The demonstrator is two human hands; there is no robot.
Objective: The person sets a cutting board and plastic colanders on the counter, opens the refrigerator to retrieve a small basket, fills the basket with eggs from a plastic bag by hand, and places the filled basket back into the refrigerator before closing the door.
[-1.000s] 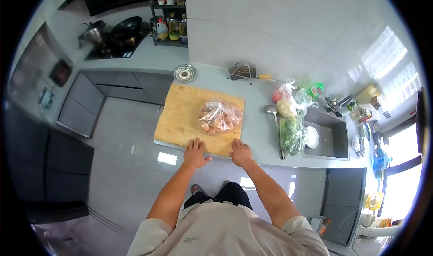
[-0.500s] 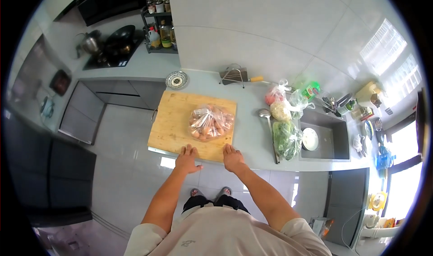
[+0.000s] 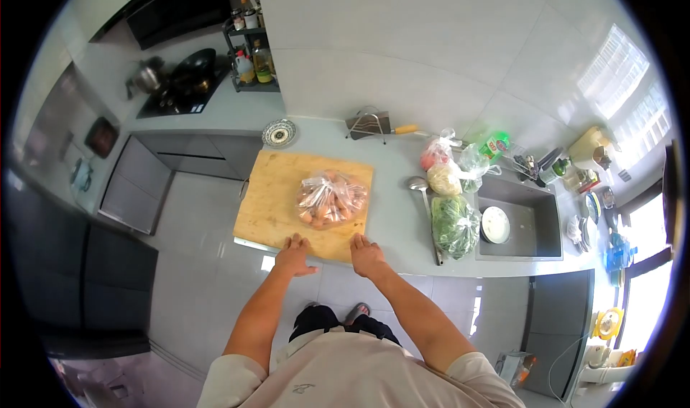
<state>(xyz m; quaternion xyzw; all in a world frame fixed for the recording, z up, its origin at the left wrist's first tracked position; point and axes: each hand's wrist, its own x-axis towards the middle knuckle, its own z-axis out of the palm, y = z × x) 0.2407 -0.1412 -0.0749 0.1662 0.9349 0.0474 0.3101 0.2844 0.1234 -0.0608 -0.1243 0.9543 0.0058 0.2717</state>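
In the head view, a clear bag of round brown things (image 3: 330, 201) sits on the wooden board (image 3: 269, 185), right of its middle, and the board lies on the bench (image 3: 399, 218). The left hand (image 3: 293, 256) and right hand (image 3: 367, 256) are apart, both unclenched, fingertips laid on the board's near edge; neither clamps anything or touches the bag. The handling looks to be at an early point: the bag rests in place, with the brown things seen inside the plastic and none out on the wood. Its gathered top points upward; its long axis seems to run left to right, like the board's
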